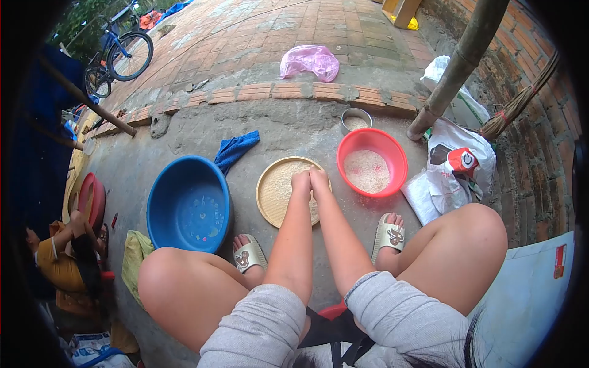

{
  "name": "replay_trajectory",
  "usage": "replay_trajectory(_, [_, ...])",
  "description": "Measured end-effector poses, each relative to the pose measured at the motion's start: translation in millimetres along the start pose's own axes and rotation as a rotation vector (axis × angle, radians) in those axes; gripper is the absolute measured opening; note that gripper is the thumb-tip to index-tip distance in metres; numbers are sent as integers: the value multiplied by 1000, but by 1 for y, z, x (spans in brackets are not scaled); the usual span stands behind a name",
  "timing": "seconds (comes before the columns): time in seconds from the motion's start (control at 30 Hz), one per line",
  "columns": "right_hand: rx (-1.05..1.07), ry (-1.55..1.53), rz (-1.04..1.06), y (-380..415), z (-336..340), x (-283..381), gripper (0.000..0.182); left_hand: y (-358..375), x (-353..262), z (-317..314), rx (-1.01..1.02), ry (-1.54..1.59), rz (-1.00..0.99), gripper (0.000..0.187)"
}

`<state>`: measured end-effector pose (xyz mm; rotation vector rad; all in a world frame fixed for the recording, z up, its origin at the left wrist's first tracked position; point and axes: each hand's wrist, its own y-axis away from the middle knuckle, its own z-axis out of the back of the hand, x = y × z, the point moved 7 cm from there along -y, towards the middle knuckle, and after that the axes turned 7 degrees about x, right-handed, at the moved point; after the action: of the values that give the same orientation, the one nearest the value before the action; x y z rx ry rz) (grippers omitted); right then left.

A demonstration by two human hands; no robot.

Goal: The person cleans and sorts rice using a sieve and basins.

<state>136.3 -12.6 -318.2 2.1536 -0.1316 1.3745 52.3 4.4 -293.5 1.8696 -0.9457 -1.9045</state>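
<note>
My left hand [300,183] and my right hand [318,180] are pressed together above the far right side of a round woven tray [260,199]. Both look closed, and whatever they hold between them is hidden. Pale, fine grain [279,187] is spread over the tray, which lies on the ground between my feet. Just right of it stands a red plastic basin [399,156] with whitish grain [367,170] in the bottom. Behind that basin is a small metal tin [369,116], also holding pale grain.
A large blue basin [161,202] stands left, beside a blue cloth [238,149]. White sacks [451,190] lean right near a bamboo pole [451,80]. A low brick edge [288,91] crosses ahead, with a pink plastic bag [310,61] beyond. Another person [64,264] sits far left.
</note>
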Motion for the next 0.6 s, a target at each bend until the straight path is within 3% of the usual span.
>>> replay_trajectory(0.07, [-300, -173, -38, -7, 30, -9, 30, -29, 1, -24, 43, -286, -69, 34])
replay_trajectory(0.1, [-312, -189, -50, -58, 77, -70, 30, -35, -2, -34, 46, -306, -57, 34])
replay_trajectory(0.13, [-284, -462, -125, -125, 68, -134, 25, -39, -7, -47, 81, -411, -101, 37])
replay_trajectory(0.17, [-65, -672, -143, -84, 58, -94, 24, -42, -2, -55, 119, -517, -140, 40])
replay_trajectory(0.2, [-80, -690, -151, -115, 75, -149, 24, -33, 1, -56, 124, -537, -125, 40])
replay_trajectory(0.27, [351, -388, 608, -197, 57, -169, 20, -22, -27, -50, -89, -748, -184, 40])
replay_trajectory(0.3, [545, -199, 982, -171, 33, -130, 19, -14, -40, -43, -200, -690, -297, 33])
replay_trajectory(0.33, [525, -213, 989, -142, 35, -125, 19, -10, -41, -41, -193, -713, -300, 33])
replay_trajectory(0.37, [128, -639, 320, -129, 77, -65, 21, 6, -47, -24, -414, -534, -328, 30])
replay_trajectory(0.4, [-271, -988, -389, -57, 24, -5, 22, 20, -47, -8, -629, -345, -352, 28])
replay_trajectory(0.43, [-324, -954, -260, -60, 29, 28, 23, 13, -41, -2, -622, -359, -350, 28])
replay_trajectory(0.5, [-378, -893, -13, -90, 50, 75, 27, 4, 2, 32, -788, 13, -118, 25])
replay_trajectory(0.53, [-374, -873, 110, -107, 58, 97, 33, 7, 5, 36, -788, 0, -116, 25])
replay_trajectory(0.6, [-745, -175, 134, -87, 75, 148, 52, 32, 16, 52, -986, -103, 55, 20])
